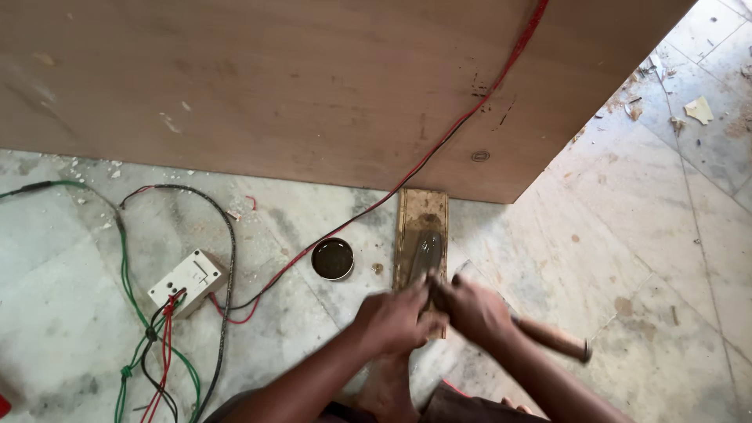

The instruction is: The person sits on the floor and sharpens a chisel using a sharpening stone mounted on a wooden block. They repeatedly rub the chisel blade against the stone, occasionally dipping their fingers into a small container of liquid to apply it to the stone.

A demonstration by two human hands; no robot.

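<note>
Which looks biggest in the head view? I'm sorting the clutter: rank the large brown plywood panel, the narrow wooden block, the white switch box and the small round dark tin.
1. Large brown plywood panel
2. Narrow wooden block
3. White switch box
4. Small round dark tin, close to the box in size.

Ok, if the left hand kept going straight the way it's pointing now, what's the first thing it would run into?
Probably the big plywood sheet. The left hand points up along the small wooden strip on which the blurred blade lies, and that strip ends at the sheet's edge. Depth is unclear.
</note>
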